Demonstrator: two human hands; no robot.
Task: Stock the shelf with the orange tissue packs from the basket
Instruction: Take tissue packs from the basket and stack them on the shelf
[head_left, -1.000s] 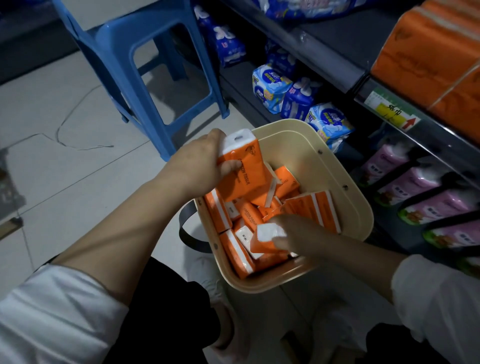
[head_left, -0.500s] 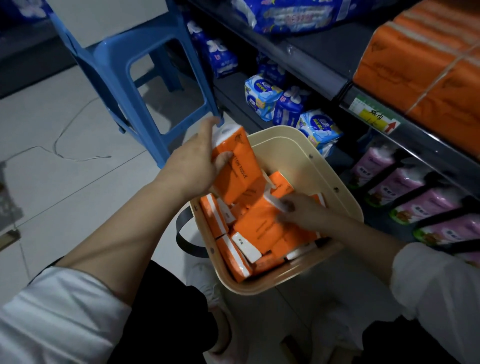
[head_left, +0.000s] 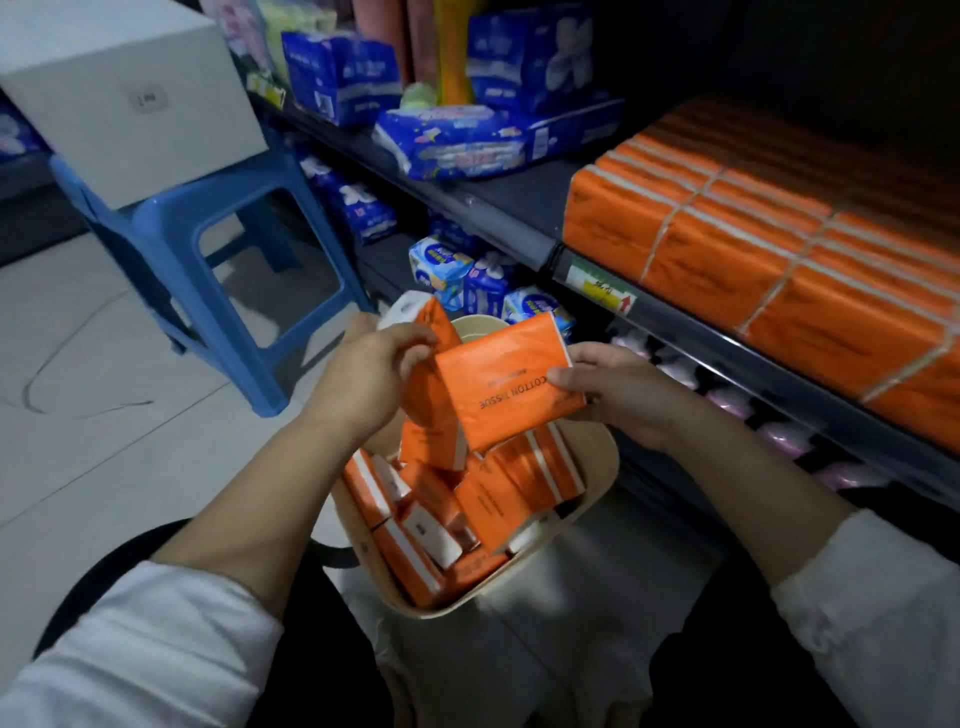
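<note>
At centre frame, above the beige basket, the left hand grips an upright orange tissue pack while the right hand pinches a flat orange pack by its edge.

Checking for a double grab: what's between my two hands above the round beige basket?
In the head view: an upright white-ended orange tissue pack gripped by the left hand, overlapped by a flat orange tissue pack pinched by the right hand.

Left hand, right hand close together, fingers curled.
</note>
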